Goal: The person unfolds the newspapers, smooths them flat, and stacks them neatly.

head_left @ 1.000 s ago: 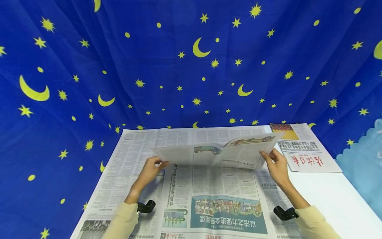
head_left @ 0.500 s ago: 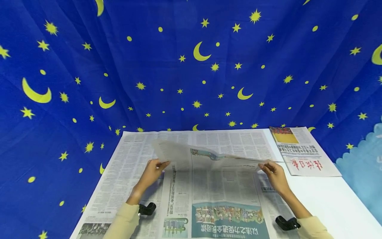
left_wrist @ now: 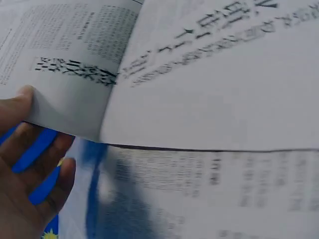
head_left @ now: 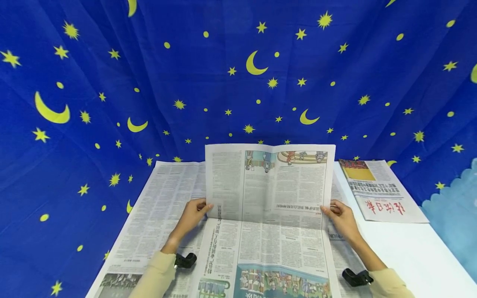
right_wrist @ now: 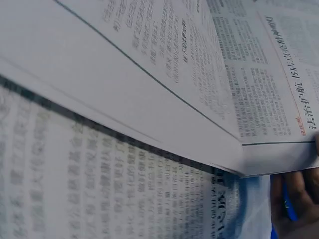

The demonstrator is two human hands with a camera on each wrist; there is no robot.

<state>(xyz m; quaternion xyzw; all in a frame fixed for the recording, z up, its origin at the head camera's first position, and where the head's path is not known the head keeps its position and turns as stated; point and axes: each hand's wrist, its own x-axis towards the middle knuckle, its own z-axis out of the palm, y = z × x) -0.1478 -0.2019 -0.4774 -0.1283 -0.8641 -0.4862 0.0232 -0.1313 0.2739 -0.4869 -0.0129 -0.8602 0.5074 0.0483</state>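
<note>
A newspaper (head_left: pixel 261 240) lies in front of me, its far half raised upright along a crosswise fold. My left hand (head_left: pixel 193 213) pinches the left edge of the raised half, thumb on the near face. My right hand (head_left: pixel 340 215) pinches the right edge at about the same height. In the left wrist view, the left thumb (left_wrist: pixel 20 102) presses the page while the other fingers spread behind it. The right wrist view shows the page corner by the fold, with the right fingers (right_wrist: pixel 299 194) partly cut off at the frame's edge.
Larger newspaper sheets (head_left: pixel 138 231) lie spread beneath on the white table (head_left: pixel 410 256). A folded newspaper (head_left: pixel 384 192) with a red title lies at the back right. Behind the table hangs a blue curtain (head_left: pixel 208 82) with yellow moons and stars.
The raised half of the newspaper, tilted and sagging before, dipped on its right side, then came up straight and flat. Both hands have kept their grip at the side edges.
</note>
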